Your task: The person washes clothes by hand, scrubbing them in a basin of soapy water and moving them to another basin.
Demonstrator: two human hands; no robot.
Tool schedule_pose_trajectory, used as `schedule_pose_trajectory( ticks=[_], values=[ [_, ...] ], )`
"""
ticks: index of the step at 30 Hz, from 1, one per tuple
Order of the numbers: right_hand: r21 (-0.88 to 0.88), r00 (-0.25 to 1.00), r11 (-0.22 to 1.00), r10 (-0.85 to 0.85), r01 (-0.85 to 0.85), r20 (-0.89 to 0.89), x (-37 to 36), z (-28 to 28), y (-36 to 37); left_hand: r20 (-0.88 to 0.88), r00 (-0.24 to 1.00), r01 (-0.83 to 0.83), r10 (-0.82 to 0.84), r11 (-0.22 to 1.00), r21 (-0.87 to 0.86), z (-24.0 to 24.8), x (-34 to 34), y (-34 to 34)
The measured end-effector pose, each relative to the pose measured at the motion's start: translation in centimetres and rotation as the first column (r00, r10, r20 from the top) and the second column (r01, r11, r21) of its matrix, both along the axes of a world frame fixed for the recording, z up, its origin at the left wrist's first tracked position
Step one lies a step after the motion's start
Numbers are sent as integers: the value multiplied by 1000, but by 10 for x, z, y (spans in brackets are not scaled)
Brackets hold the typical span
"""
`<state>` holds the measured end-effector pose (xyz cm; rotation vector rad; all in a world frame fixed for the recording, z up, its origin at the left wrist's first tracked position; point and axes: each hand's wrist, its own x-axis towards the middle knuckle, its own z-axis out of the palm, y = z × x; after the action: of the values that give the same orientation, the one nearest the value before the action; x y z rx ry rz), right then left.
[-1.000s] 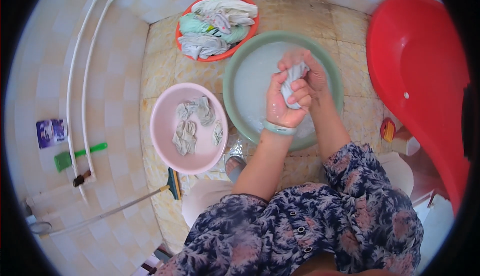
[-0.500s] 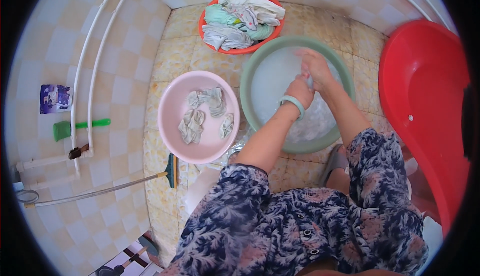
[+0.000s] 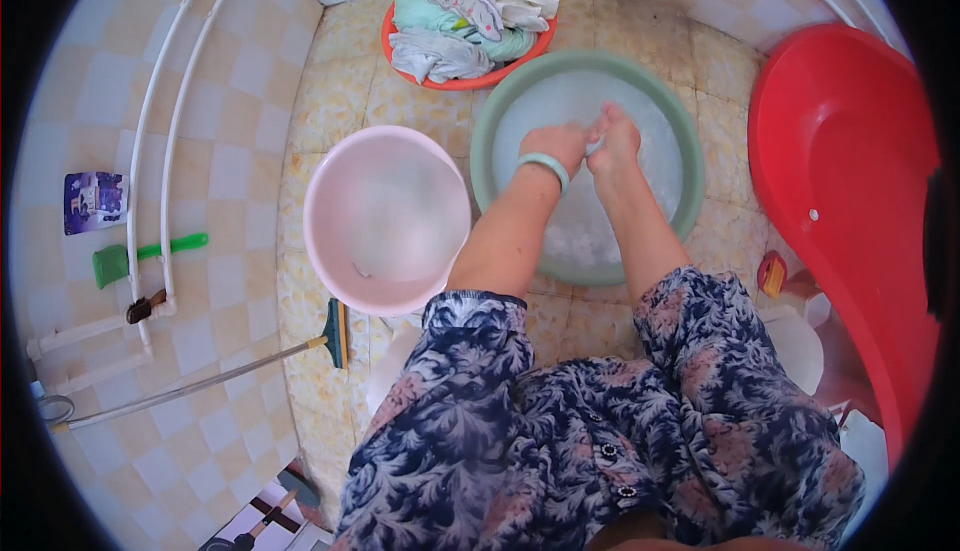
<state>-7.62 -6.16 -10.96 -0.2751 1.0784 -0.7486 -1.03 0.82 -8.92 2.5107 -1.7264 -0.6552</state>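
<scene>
Both hands are close together over the green basin (image 3: 690, 166), which holds cloudy, sudsy water. My left hand (image 3: 556, 145), with a pale green bangle at its wrist, has its fingers closed. My right hand (image 3: 614, 138) is closed too, its knuckles next to the left one. Between them shows a bit of small whitish cloth (image 3: 594, 145); the rest of it is hidden in the fingers. To the left stands a pink basin (image 3: 318, 221), with a blurred greyish patch inside that I cannot make out clearly.
Behind the green basin, an orange-red basin (image 3: 398, 64) is heaped with clothes (image 3: 470, 26). A large red tub (image 3: 840, 141) stands at the right. A squeegee (image 3: 335, 333) leans across the left; a green brush (image 3: 112, 265) and a purple pouch (image 3: 95, 201) are by the wall pipes.
Both hands have shifted slightly left and drawn a little apart, with the cloth still between them. The several greyish cloths seen before in the pink basin no longer show. The view has shifted slightly.
</scene>
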Motion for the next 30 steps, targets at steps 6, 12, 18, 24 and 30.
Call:
schedule_pose_trajectory(
  ticks=[6,12,18,24,30],
  values=[
    [49,993,992,116,-115,-1,-8,-21,-1,-153,958,-245,243,969,5,-23,-8,13],
    [-124,956,954,256,-274,-142,-25,-22,-20,-912,330,-296,244,944,145,8,43,36],
    [-107,885,880,453,-463,-103,-40,-23,-8,-942,71,-846,327,521,117,32,121,58],
    [-96,857,858,487,-505,-167,-47,-7,-2,-603,615,-770,507,222,-598,-2,203,13],
    [-72,829,831,536,-551,-156,-53,-11,14,-221,818,-570,531,694,-440,-64,234,3]
  ],
)
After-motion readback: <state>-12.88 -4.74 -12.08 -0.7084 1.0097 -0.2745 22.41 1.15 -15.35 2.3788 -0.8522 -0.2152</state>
